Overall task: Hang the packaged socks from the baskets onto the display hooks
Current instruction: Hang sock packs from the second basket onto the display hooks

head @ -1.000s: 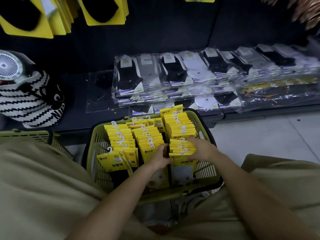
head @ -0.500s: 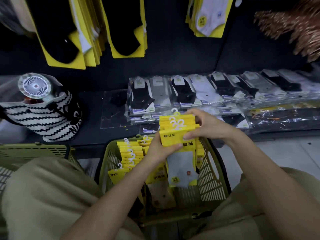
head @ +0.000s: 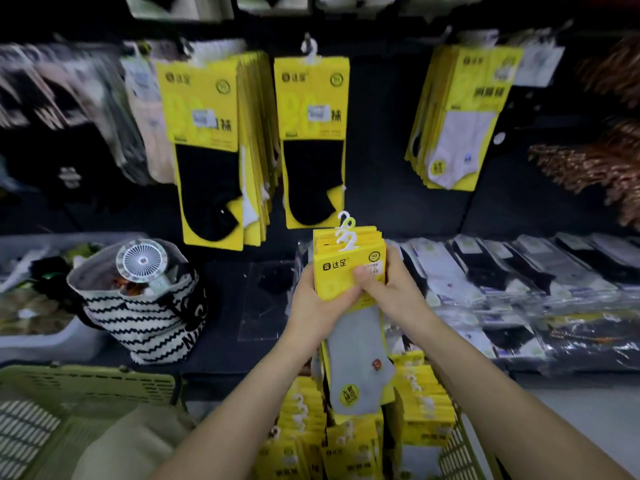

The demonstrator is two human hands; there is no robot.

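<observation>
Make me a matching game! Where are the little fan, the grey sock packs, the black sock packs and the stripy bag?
Things: 1 little fan; 2 grey sock packs; 3 black sock packs; 4 stripy bag.
Places: A hanging on the wall; B on the dark shelf; C poking out of the bag; D held by left hand and right hand.
Pairs: 1-C, 2-D, 3-A, 4-B.

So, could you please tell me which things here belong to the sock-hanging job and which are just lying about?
Job in hand: bundle of yellow sock packs, gripped by the left hand and right hand; spare packs in the green basket; hung yellow packs above.
Lying about: striped bag; handheld fan poking from it; clear-wrapped socks.
</observation>
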